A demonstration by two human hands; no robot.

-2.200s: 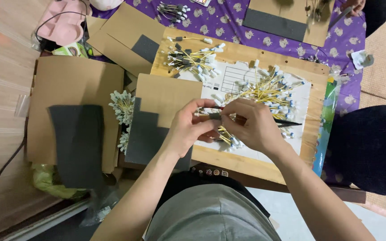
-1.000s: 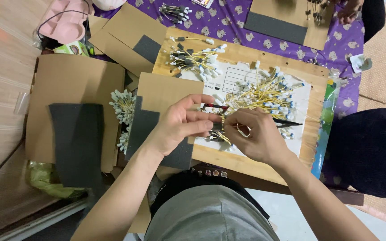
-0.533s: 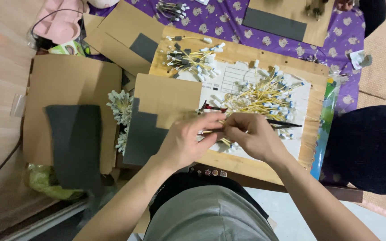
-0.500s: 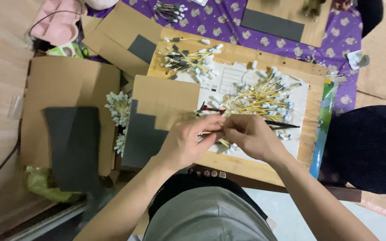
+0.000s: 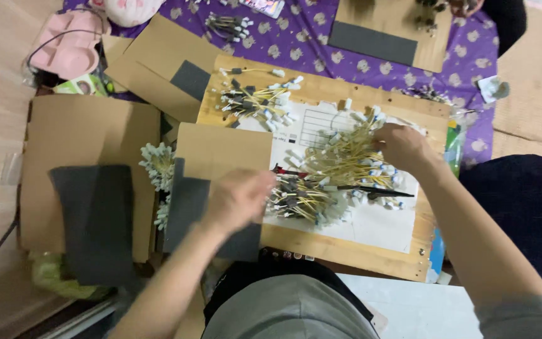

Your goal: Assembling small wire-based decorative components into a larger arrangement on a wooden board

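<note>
Since the earlier frames, both hands have parted: we find them no longer joined over the board's middle, and what they pinched there we cannot trace now.

Nearest us, the left hand (image 5: 241, 199) hovers blurred over the near edge of a cardboard sheet (image 5: 224, 150) and the dark foam strip (image 5: 186, 207) beside it. Its fingers are curled loosely; we cannot tell whether it holds anything. Just right of it lies a cluster of yellow-stemmed pieces with dark and white tips (image 5: 302, 199), resting on the white paper sheet (image 5: 371, 223) that covers the wooden board (image 5: 346, 250).

Further out, the right hand (image 5: 403, 145) reaches into the larger pile of yellow stems (image 5: 346, 160), fingers down among them; its grip is hidden. A black pointed tool (image 5: 377, 190) lies across the pile's near edge.

To the left, we note white tufted pieces (image 5: 157, 164) between the cardboard sheets, and a larger cardboard panel (image 5: 89, 135) bearing a dark foam sheet (image 5: 95, 220).

Beyond, a second small cluster of stems (image 5: 255, 100) sits at the board's far corner. Farthest, a purple flowered cloth (image 5: 296, 37) carries more cardboard and foam.
</note>
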